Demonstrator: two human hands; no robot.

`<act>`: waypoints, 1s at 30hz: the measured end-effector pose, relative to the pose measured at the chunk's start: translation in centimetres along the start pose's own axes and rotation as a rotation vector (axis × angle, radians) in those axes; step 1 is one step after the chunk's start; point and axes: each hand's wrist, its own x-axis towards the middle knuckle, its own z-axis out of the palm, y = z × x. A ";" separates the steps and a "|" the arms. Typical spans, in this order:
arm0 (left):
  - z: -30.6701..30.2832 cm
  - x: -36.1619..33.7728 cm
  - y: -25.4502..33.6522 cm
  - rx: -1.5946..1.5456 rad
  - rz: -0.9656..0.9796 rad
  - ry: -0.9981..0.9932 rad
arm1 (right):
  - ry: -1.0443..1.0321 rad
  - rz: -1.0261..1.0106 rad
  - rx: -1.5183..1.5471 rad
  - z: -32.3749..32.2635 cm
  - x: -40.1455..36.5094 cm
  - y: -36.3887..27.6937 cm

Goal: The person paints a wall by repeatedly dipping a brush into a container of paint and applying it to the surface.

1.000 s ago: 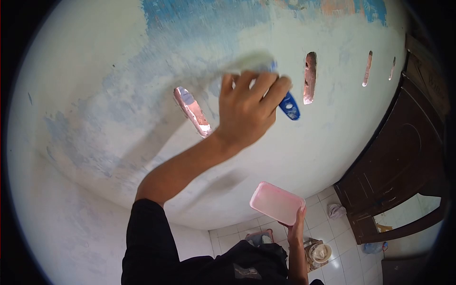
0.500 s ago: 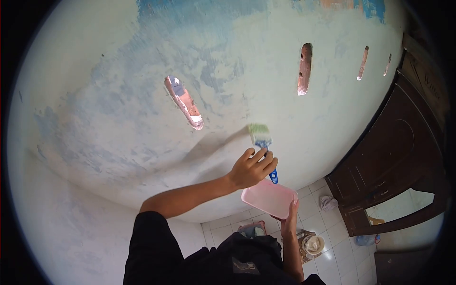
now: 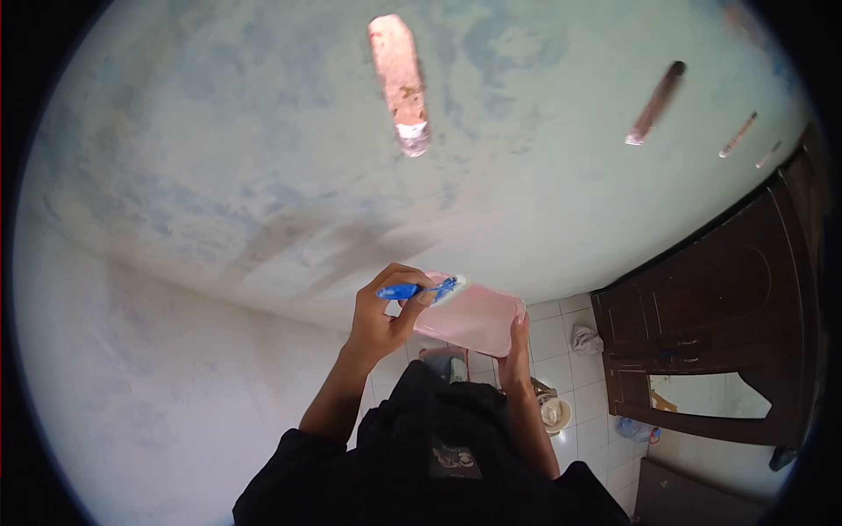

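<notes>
Left hand with paint brush above a pink tray held in the right hand, near the centre of the frame.
The left hand [image 3: 384, 314], left of centre, has its fingers closed around the blue-handled brush [image 3: 445, 287], whose head lies over the upper left part of the tray [image 3: 482, 323]; whether the bristles touch it cannot be told. The right hand [image 3: 516, 346] grips the tray's right end, thumb at the rim, other fingers largely hidden. A patchy wall [image 3: 544, 202] with slot-shaped openings fills the upper frame; a dark wooden cabinet [image 3: 710, 307] stands at right.
</notes>
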 end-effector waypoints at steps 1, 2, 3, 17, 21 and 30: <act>-0.8 -0.8 -0.4 -0.029 -0.059 0.014 | -0.039 0.014 -0.004 0.9 0.3 0.2; -1.5 -1.5 -0.6 -0.022 -0.116 0.015 | -0.077 0.027 -0.009 1.6 0.6 0.5; -2.1 -2.0 -0.7 -0.016 -0.172 0.016 | -0.116 0.038 -0.013 2.4 0.9 0.7; -9.1 -3.2 -1.0 0.268 -0.389 0.099 | -0.355 0.214 -0.174 12.0 4.7 3.3; -9.9 -4.4 -1.9 0.265 -0.363 0.144 | -0.412 0.244 -0.180 13.6 5.1 3.8; -9.9 -4.4 -2.7 0.259 -0.376 0.195 | -0.435 0.335 -0.166 14.5 6.2 3.8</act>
